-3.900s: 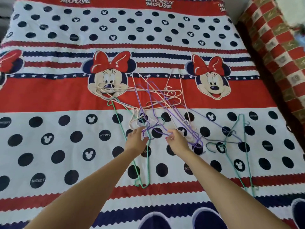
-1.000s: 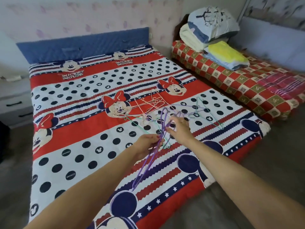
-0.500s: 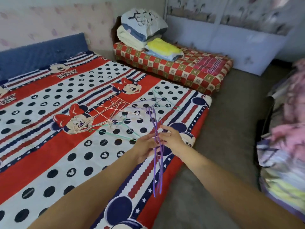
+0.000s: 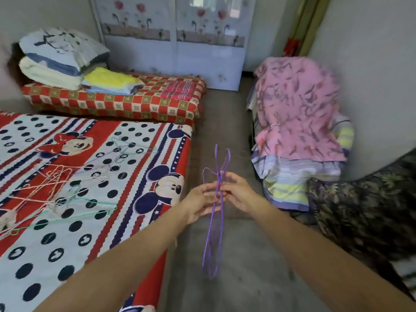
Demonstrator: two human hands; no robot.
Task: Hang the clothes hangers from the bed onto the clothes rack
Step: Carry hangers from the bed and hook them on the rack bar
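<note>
With both the left hand [image 4: 199,200] and right hand [image 4: 239,194] pinching the purple hangers [image 4: 217,212] at the necks, expect light, springy wire prone to tangling.

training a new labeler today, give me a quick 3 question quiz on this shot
1. True or false: the purple hangers are held over the floor, off the bed.
2. Which hand grips the purple hangers? A) left only B) right only C) both
3. Fill in: the hangers left on the bed are green, purple and ____.

Key:
1. True. They hang down from the hands beside the bed's edge.
2. C. The left hand and right hand both pinch them near the hooks.
3. Pink.
</note>
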